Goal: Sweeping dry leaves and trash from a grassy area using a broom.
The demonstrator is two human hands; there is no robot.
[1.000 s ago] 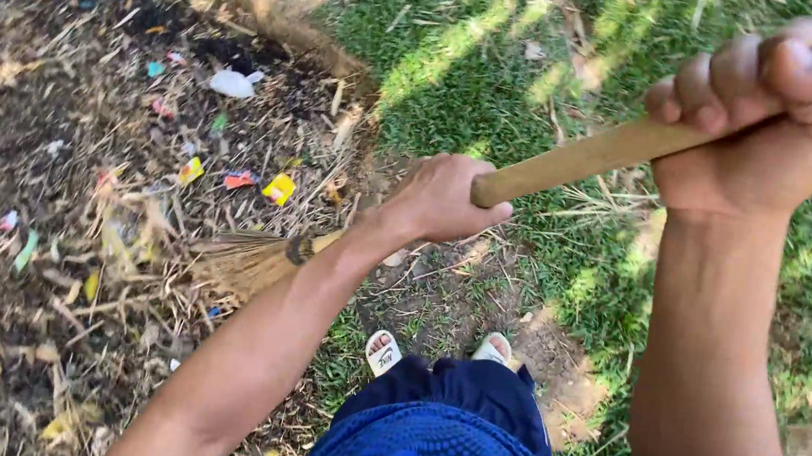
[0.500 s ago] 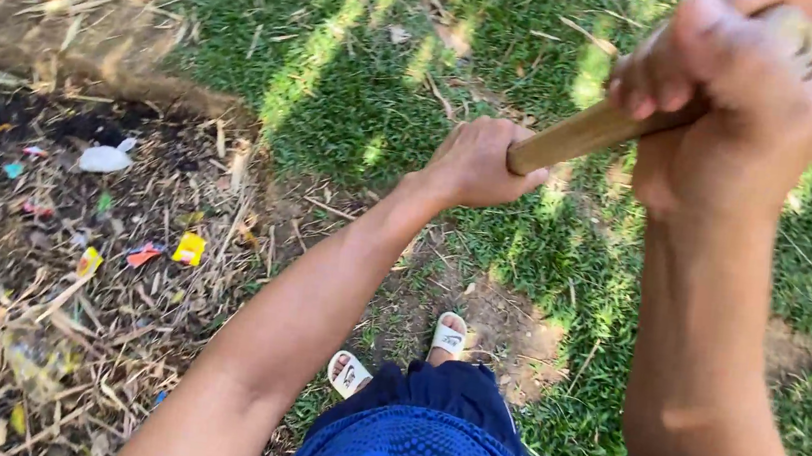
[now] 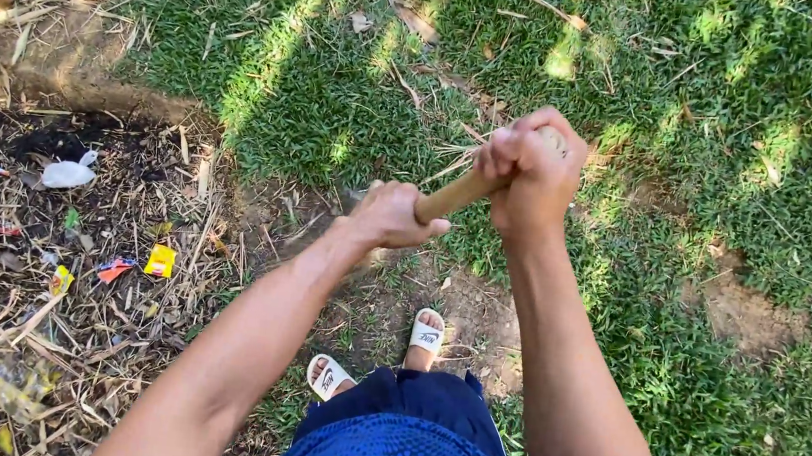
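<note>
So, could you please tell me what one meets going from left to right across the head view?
White crumpled scrap → yellow wrapper → left hand → wooden handle → right hand → bare dirt patch.

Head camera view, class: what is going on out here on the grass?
A person grips a wooden broom handle with both hands: the left hand lower, the right hand at the top end. The broom's head is hidden. They stand in white sandals on the lawn, beside a patch of dry leaves and litter on their left.
</note>
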